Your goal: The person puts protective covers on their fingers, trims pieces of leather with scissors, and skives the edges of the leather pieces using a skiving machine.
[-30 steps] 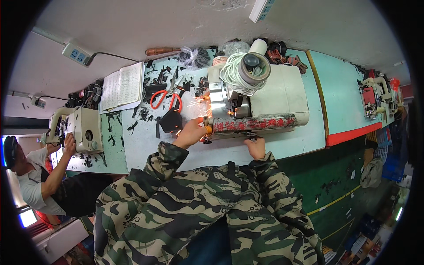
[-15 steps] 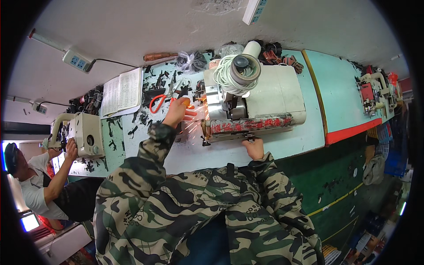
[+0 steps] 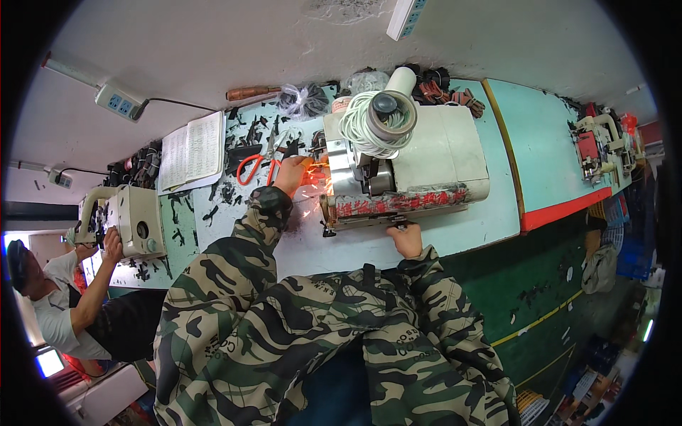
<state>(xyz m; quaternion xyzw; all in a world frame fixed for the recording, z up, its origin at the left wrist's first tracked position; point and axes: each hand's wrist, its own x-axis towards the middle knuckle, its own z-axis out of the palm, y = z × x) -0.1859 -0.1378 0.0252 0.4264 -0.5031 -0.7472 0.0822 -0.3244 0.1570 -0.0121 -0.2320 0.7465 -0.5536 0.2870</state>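
Observation:
My left hand (image 3: 288, 176) reaches to the left end of an off-white bench machine (image 3: 442, 153) with a bare metal drum. An orange piece shows at its thumb and forefinger, too small to name. Orange sparks (image 3: 307, 195) fly around those fingers and hide part of them. At the machine's front lower edge, my right hand (image 3: 407, 241) has its fingers bent around a small dark part (image 3: 402, 226). Red-handled scissors (image 3: 257, 169) lie with spread blades on the table, left of my left hand.
A coil of pale cord (image 3: 369, 128) sits on the machine. Black scraps, an open notebook (image 3: 193, 151) and a wooden-handled tool (image 3: 252, 92) lie to the left. At far left another person (image 3: 71, 298) works at a similar machine (image 3: 135, 220). More equipment (image 3: 604, 145) stands at far right.
My left hand has moved right, closer to the machine's end, and the orange glow at its fingers is brighter. My right hand has stayed at the front edge.

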